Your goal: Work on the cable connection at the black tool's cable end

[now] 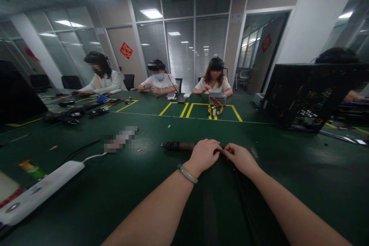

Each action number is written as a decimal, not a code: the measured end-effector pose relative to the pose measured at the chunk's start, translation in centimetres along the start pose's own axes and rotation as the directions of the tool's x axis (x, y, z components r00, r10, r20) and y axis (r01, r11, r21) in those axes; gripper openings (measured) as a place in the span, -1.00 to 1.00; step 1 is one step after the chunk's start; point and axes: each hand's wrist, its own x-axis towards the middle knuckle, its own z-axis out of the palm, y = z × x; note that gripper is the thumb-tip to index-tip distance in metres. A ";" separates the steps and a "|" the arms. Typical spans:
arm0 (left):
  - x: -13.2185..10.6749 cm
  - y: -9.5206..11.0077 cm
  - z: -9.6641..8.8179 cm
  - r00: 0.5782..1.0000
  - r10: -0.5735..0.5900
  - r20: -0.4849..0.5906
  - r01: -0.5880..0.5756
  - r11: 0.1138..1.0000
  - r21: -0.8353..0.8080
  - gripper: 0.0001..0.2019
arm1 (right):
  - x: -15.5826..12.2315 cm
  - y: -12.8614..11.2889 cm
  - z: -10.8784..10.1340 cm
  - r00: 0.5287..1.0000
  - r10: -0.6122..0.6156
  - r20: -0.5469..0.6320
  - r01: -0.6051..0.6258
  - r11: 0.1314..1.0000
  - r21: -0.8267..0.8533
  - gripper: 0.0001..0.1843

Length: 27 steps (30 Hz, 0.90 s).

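On the green table lies a dark electric screwdriver (186, 146), its black nose and bit pointing left. My left hand (204, 156), wearing a bangle, is wrapped over the screwdriver's rear part. Right against it, my right hand (239, 157) pinches a black cable (238, 178) at the tool's back end. That cable runs from the fingers toward the table's near edge, partly under my right forearm. The joint between cable and tool is hidden by my fingers.
A white power strip (43, 190) lies at left, near a green-and-gold object (33, 170). At right stands a black computer case (302, 98). Across the table sit several people; a power supply with coloured wires (217, 102) is before one. Cables (77, 111) lie far left.
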 end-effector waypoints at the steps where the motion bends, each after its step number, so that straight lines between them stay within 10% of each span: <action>1: 0.0 0.0 0.0 1.000 -0.001 -0.002 0.001 1.000 0.000 -0.82 | 0.0 0.0 0.0 1.000 -0.009 -0.006 0.009 1.000 -0.012 -0.76; 7: 0.0 0.5 -0.1 0.999 -0.019 -0.028 0.019 1.000 0.000 -0.83 | 0.1 0.3 0.1 0.970 -0.176 -0.165 0.147 0.974 -0.172 -0.85; 21: 0.0 0.8 -1.1 0.997 0.009 -0.078 -0.010 1.000 -0.018 -0.78 | -0.2 -0.8 0.6 0.971 -0.233 -0.061 0.219 0.959 -0.180 -0.90; 27: -0.1 0.9 -2.3 0.986 0.050 -0.157 -0.064 0.994 -0.084 -0.70 | -0.8 1.8 -3.4 0.981 -0.169 -0.092 0.146 0.965 -0.218 -0.87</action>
